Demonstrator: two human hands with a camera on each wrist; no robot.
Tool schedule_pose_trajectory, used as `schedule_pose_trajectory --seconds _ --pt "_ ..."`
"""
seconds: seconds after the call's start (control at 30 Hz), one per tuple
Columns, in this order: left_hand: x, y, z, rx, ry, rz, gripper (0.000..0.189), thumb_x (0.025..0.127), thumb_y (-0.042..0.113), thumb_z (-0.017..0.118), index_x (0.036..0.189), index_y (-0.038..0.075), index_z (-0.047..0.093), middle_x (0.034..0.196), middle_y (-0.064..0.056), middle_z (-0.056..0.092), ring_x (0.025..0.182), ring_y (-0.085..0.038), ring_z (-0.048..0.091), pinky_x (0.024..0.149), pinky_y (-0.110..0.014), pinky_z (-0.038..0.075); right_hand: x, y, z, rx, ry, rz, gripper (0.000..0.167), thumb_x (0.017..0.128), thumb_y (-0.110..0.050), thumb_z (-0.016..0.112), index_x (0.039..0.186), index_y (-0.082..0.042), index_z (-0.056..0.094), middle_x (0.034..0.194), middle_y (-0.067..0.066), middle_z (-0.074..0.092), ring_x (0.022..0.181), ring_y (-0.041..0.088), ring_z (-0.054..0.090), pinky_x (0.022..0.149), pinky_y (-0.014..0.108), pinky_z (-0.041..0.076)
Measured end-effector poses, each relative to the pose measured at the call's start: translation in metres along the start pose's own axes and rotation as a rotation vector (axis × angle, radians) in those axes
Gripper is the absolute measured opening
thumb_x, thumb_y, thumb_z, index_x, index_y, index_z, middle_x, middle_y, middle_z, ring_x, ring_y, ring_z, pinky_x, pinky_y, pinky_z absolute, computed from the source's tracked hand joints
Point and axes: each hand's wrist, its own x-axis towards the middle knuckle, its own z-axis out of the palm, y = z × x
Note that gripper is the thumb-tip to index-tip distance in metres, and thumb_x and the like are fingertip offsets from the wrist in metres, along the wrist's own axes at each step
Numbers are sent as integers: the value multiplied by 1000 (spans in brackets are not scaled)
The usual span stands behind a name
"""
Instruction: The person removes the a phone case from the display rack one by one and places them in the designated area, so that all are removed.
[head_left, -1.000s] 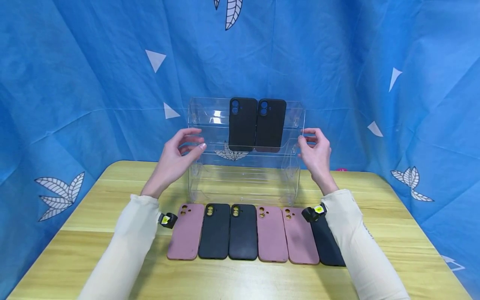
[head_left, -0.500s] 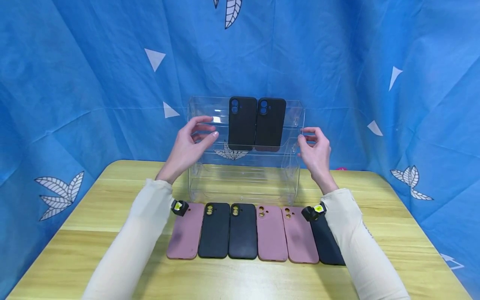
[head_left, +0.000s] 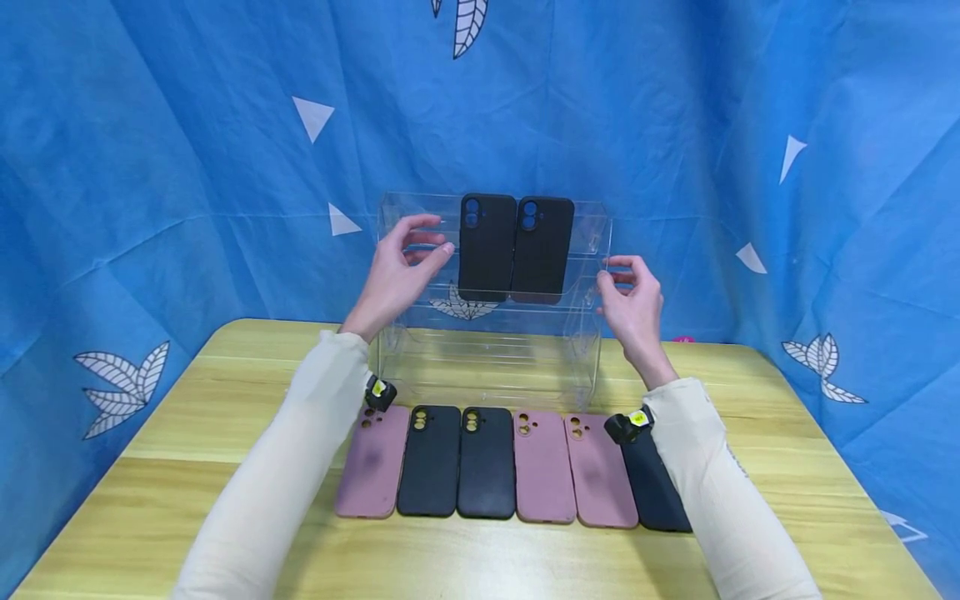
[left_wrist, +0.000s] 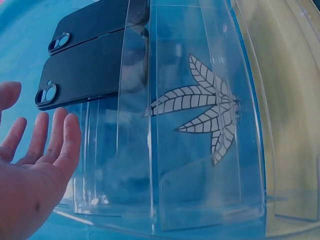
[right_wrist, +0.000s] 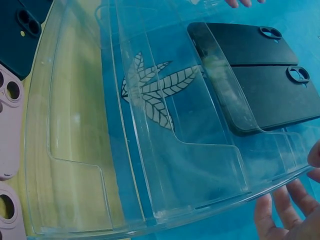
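Note:
A clear acrylic tiered display stand (head_left: 487, 375) stands on the table, with two black phone cases (head_left: 487, 250) (head_left: 544, 250) leaning side by side on its upper tier. My left hand (head_left: 401, 271) is raised before the stand's upper left, fingers loosely bent and nothing held. In the left wrist view, its fingertips are close to the lower edge of the nearer black phone case (left_wrist: 82, 70). At the stand's right side, my right hand (head_left: 632, 304) holds the side panel, thumb and fingers on either side of its edge. Part of that hand lies outside the right wrist view.
Along the front of the stand lies a row of phone cases, some pink (head_left: 372, 467) and some black (head_left: 486, 467). My right sleeve partly covers the rightmost black case (head_left: 652, 483). A blue patterned curtain (head_left: 225, 167) hangs behind the wooden table (head_left: 187, 500).
My left hand has moved up and to the right, from the stand's left edge toward the left black case on the upper tier. My right hand and the phone cases have stayed in place.

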Motion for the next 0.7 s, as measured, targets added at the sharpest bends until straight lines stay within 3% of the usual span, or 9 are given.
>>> schedule_pose_trajectory --seconds 0.17,0.47,0.7 --pt "8 0 5 1 -4 -25 50 100 31 66 146 18 50 130 -7 62 115 -26 67 98 -44 57 -1 0 0 -5 -6 -2 31 102 -27 57 128 -11 62 105 1 64 92 22 71 68 33 65" --pt "18 -3 16 34 10 -58 45 100 30 66 143 20 53 129 -9 64 114 -29 67 98 -45 56 -2 0 0 -2 -3 1 31 102 -25 57 128 -10 62 104 1 64 81 4 67 69 36 65" --pt "20 -4 23 57 49 -70 43 101 30 65 141 20 53 128 -9 64 114 -30 67 101 -47 56 -3 0 -1 -6 -4 -6 30 102 -27 57 128 -11 62 105 3 64 80 3 66 63 24 62"
